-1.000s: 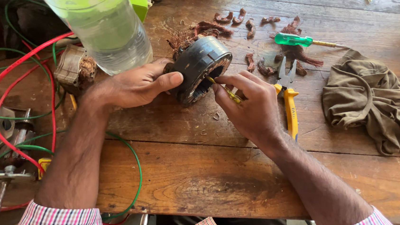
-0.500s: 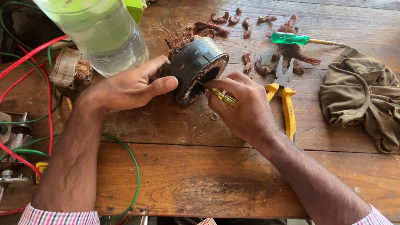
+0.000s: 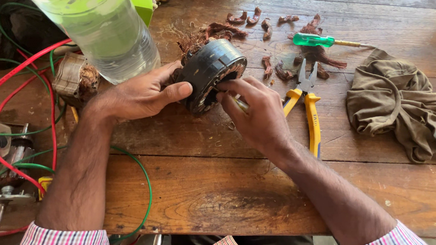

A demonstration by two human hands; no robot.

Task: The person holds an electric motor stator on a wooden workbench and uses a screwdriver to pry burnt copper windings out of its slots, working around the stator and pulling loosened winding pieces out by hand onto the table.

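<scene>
Bottle (image 3: 104, 30) top cut off

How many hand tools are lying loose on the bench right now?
2: green-handled screwdriver at the far right, yellow-handled pliers beside the right hand. Others may be hidden under the cloth.

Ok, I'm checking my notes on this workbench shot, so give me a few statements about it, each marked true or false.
1. The left hand steadies the black round motor stator on the wooden table. True.
2. The right hand grips the pliers. False: the yellow-handled pliers lie on the table beside it; the hand pokes a thin tool into the stator.
3. The green-handled screwdriver lies beyond the pliers, untouched. True.
4. The crumpled olive cloth covers the stator. False: it lies apart at the right.
5. A clear plastic bottle stands behind the left hand. True.
</scene>
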